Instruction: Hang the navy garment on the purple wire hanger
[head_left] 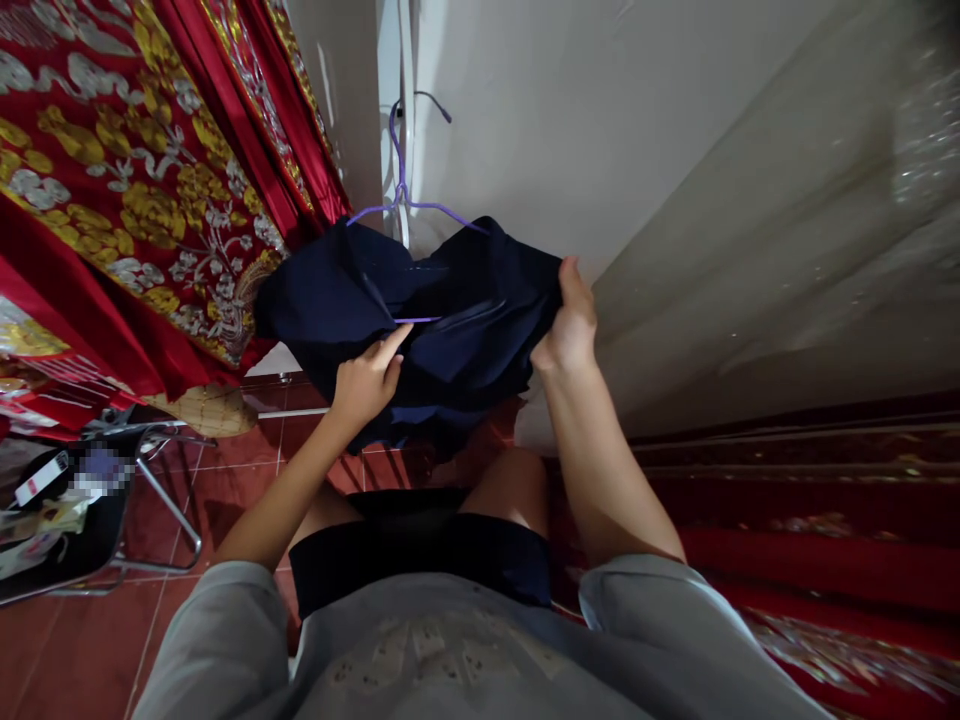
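Note:
A dark navy garment [465, 340] with a collar-like neckline, probably a shirt, hangs on a purple hanger [403, 190]. The hanger's hook is up by a white pole, and its lower bar shows in the neck opening. My left hand [367, 382] is at the garment's front, its index finger stretched to the hanger's lower bar and its thumb apart below; the other fingers are mostly hidden. On the right side, my right hand [571, 325] grips the garment's shoulder or sleeve edge, thumb up, with its fingers partly hidden by the cloth.
Red cloth with gold and silver embroidery [165, 190] hangs at the left. Below it stands a black chair [112, 530] with small items on it. A pale wall [540, 110] and plastic sheeting [810, 250] are ahead and right. More red fabric [810, 550] lies at lower right.

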